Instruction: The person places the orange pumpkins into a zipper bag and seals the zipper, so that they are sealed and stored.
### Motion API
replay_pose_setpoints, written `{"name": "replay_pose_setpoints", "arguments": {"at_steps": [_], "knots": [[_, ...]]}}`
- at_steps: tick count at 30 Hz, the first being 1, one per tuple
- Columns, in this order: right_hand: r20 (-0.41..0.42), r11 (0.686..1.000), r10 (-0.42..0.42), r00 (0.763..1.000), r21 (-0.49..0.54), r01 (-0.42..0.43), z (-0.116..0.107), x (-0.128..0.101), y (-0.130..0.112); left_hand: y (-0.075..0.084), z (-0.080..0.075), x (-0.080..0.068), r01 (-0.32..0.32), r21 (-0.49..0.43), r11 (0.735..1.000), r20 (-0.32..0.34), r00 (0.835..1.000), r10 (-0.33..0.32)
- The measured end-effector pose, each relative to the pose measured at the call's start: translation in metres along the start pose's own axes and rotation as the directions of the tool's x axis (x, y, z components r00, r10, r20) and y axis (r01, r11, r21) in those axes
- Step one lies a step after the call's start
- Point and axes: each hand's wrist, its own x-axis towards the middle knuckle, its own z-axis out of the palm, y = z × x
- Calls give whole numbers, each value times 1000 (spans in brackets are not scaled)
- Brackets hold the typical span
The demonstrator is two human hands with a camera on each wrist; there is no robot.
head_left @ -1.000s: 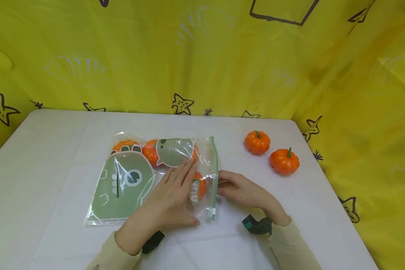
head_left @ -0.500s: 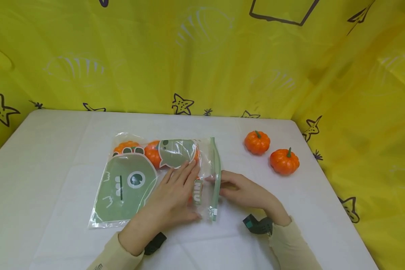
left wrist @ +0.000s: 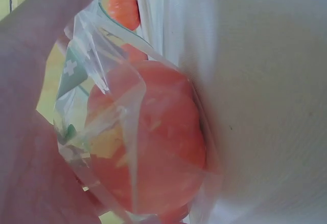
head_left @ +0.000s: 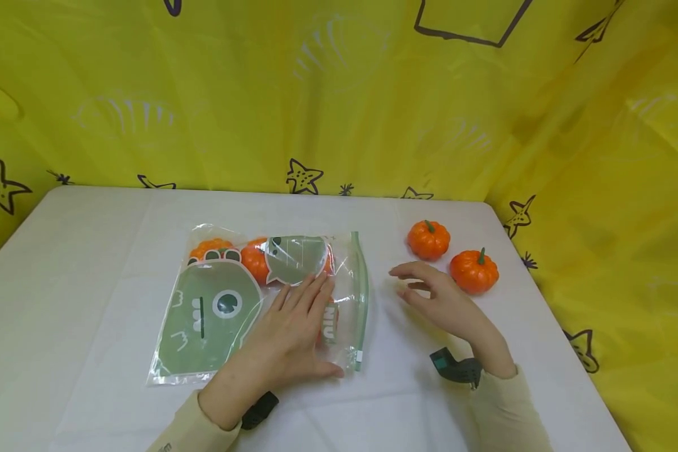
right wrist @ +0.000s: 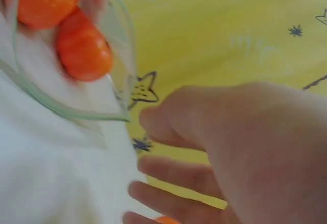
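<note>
A: As the bag (head_left: 260, 301) lies flat on the white table (head_left: 79, 263), left of centre, how would you rate its handling?

B: Thin clear plastic, printed with green cartoon shapes. Soft and slick by the look of it, probably no stiffness of its own. Several small orange pumpkins sit inside it (left wrist: 148, 147), so it likely sags and shifts if lifted by one corner. I judge it light. The pumpkins look like hard, smooth toys, not fragile.

A: Best place to hold it?

B: Along the green zip strip (head_left: 361, 295) at its right edge, or with a flat palm over the lumps to pin them. A pinch on the bare film alone would probably slip.

A: Left hand?

B: The left hand (head_left: 290, 333) lies palm down on the bag with fingers straight and together, pressing on a pumpkin through the plastic. The left wrist view shows the film stretched over that pumpkin. No curl, no pinch.

A: And further right?

B: The right hand (head_left: 441, 301) is apart from the zip strip, hovering above the table with fingers spread and relaxed, holding nothing. Just beyond its fingertips sit two loose pumpkins, the nearer one (head_left: 429, 239) and another (head_left: 474, 270) to its right, close to the yellow starred curtain (head_left: 599, 188).
</note>
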Motion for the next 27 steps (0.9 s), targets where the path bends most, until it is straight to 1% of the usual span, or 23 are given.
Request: {"name": "replay_pose_setpoints", "arguments": {"at_steps": [5, 8, 12, 16, 18, 21, 25, 27], "knots": [[-127, 995, 1, 992, -101, -14, -16, -5, 4, 1, 3, 0, 5, -36, 999, -7, 1000, -5], [-197, 989, -13, 980, -150, -17, -25, -9, 9, 2, 5, 0, 11, -48, 999, -8, 1000, -11], [-318, 974, -23, 948, -222, -51, -34, -16, 16, 2, 5, -1, 24, -50, 998, 5, 1000, -24], [-413, 960, 0, 911, -255, -116, -40, -19, 22, 2, 4, -1, 35, -45, 998, 15, 999, -34], [-443, 957, 21, 896, -249, -146, -42, -19, 25, 2, 4, -1, 34, -38, 999, 14, 999, -34], [-470, 951, 63, 880, -240, -196, -44, -20, 29, 1, 3, -1, 30, -26, 999, 15, 999, -30], [-480, 938, 133, 867, -223, -267, -45, -20, 32, 1, 2, 0, 31, -24, 999, 15, 999, -31], [-482, 934, 157, 862, -212, -289, -45, -20, 35, 1, 2, 1, 29, -20, 999, 16, 999, -29]]}}
